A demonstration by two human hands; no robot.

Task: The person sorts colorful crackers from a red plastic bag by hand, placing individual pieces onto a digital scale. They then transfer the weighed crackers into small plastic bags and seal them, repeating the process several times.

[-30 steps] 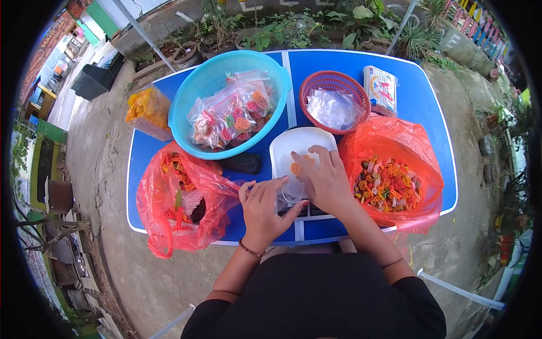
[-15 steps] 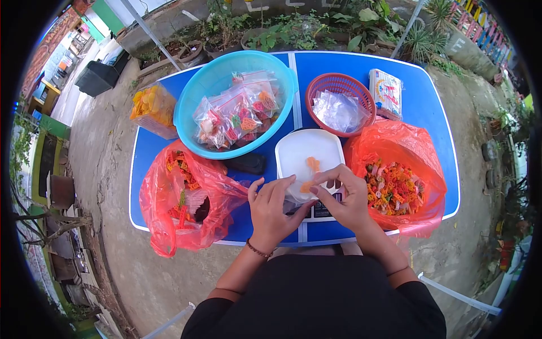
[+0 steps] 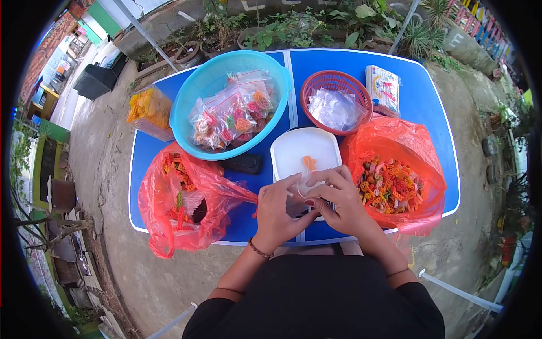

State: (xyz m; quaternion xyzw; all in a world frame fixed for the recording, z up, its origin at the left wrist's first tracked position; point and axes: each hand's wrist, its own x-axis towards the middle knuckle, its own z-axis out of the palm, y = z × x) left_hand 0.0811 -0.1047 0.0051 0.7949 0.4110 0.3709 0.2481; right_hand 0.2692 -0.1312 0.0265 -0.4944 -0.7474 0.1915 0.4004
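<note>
Over the front edge of a white scale (image 3: 293, 148), my left hand (image 3: 278, 210) and my right hand (image 3: 337, 202) meet with bent fingers. Between their fingertips is a small clear plastic bag (image 3: 302, 185), which both hands grip; its contents are partly hidden by the fingers. An orange piece (image 3: 309, 163) shows on the scale tray just beyond the fingertips. To the right of my right hand is an open red plastic bag (image 3: 403, 141) full of colourful pieces (image 3: 390, 186). Another red bag (image 3: 151, 198) with similar pieces lies to the left.
A turquoise basin (image 3: 183, 107) holds filled clear packets (image 3: 237, 116). Beyond the scale are a red basket (image 3: 339, 79) of clear bags and a wrapped pack (image 3: 383, 90). A container of yellow pieces (image 3: 149, 110) stands at left, and a dark case (image 3: 244, 163) lies below the basin.
My hands have come closer together at the clear bag, and my left fingers have closed in. The orange piece near my right fingertips no longer shows there. The view has shifted slightly.
</note>
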